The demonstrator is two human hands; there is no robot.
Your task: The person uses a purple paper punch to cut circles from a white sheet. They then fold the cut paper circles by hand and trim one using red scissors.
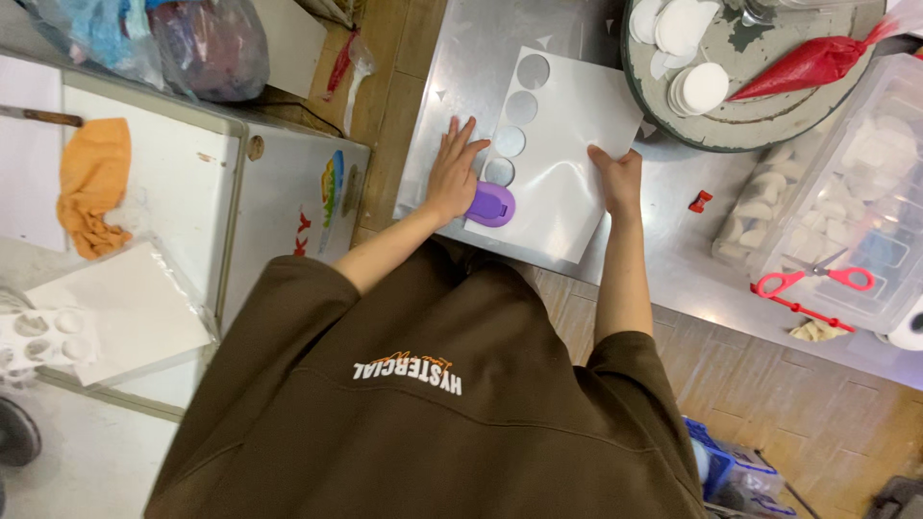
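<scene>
While left hand [452, 173] presses flat, fingers spread, on purple punch [491, 204], right hand [617, 178] pinches white sheet [567, 163] edge; sheet likely thin, floppy, best gripped beside fingers.

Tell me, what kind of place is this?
Probably a small bakery or cake workroom: a steel table, a red piping bag, and white paper punched into circles with a purple punch.

Glossy white paper sheet [567, 163], smooth purple plastic punch [491, 203], brushed metal table [461, 58].
</scene>
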